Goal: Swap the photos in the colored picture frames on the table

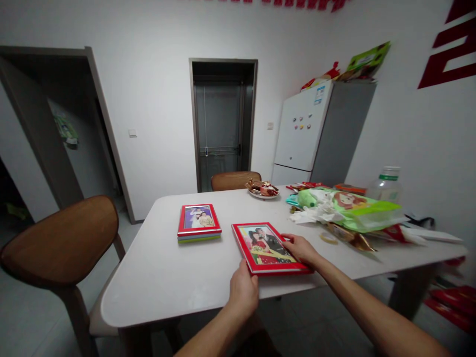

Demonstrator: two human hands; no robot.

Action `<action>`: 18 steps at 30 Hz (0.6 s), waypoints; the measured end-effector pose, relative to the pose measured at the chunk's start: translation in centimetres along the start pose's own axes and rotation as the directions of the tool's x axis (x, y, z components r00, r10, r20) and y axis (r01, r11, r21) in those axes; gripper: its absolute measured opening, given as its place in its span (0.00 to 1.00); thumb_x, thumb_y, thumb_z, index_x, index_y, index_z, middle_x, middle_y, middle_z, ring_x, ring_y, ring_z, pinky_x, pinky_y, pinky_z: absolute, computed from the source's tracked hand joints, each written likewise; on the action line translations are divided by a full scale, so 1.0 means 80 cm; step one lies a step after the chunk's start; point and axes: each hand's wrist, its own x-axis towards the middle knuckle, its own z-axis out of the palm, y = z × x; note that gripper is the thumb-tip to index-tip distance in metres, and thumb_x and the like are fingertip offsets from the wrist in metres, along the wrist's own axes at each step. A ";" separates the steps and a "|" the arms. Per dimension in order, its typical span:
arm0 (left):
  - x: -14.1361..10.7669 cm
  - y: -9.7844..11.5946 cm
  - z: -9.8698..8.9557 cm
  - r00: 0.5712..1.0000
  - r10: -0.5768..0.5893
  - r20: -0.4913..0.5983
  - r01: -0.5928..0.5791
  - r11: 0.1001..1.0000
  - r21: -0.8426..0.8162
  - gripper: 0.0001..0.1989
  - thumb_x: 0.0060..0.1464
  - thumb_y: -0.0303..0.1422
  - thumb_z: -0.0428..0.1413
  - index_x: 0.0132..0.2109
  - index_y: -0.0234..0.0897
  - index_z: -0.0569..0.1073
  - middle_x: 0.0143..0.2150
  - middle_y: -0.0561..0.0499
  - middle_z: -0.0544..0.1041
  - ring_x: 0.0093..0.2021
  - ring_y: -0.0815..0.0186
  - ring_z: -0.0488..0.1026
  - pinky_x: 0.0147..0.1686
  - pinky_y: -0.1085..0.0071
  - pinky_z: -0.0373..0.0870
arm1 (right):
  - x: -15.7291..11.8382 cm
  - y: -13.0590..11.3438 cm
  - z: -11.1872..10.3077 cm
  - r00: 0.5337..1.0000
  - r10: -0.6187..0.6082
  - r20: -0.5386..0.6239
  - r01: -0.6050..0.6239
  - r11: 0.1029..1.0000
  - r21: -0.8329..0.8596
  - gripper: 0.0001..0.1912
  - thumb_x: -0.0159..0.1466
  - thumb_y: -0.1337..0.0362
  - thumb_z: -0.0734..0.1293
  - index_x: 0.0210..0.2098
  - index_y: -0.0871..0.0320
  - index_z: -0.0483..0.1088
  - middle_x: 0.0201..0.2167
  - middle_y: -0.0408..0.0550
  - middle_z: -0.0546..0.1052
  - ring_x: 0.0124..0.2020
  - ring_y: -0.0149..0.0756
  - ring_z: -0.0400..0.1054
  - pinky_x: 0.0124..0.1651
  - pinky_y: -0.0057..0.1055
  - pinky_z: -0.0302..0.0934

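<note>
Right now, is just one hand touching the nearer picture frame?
No, the left hand and right hand both touch the nearer red frame.

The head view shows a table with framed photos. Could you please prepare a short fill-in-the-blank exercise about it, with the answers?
1. The left hand and right hand hold a photo frame edged in ____.
2. The stack of frames lies to the ____ of that photo frame.
3. The clear bottle has a band coloured ____ below its mouth.

Missing words: red; left; green.
</note>
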 end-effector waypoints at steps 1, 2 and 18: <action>0.001 0.002 0.001 1.000 0.000 0.009 0.000 0.999 0.033 0.19 0.45 0.23 0.50 0.47 0.34 0.63 0.47 0.43 0.70 0.47 0.60 0.65 0.46 0.69 0.58 | 0.002 0.004 0.000 1.000 -0.006 0.001 0.006 0.999 -0.032 0.21 0.53 0.63 0.59 0.46 0.62 0.66 0.27 0.48 0.77 0.27 0.33 0.70 0.26 0.23 0.59; 0.002 0.005 0.001 1.000 0.002 0.018 -0.003 0.998 0.058 0.18 0.45 0.23 0.49 0.47 0.34 0.64 0.47 0.44 0.70 0.48 0.60 0.64 0.47 0.69 0.57 | 0.004 0.007 -0.001 1.000 -0.014 0.002 0.014 0.998 -0.067 0.21 0.54 0.63 0.59 0.46 0.62 0.66 0.28 0.48 0.77 0.27 0.33 0.70 0.26 0.22 0.58; 0.037 -0.070 -0.102 0.960 -0.122 -0.252 0.081 0.983 -0.167 0.17 0.44 0.26 0.51 0.45 0.32 0.67 0.49 0.42 0.69 0.50 0.61 0.65 0.50 0.70 0.55 | -0.023 -0.153 0.114 0.817 -0.557 0.149 0.570 0.740 -0.358 0.20 0.55 0.64 0.59 0.47 0.61 0.64 0.46 0.52 0.69 0.47 0.37 0.61 0.48 0.30 0.51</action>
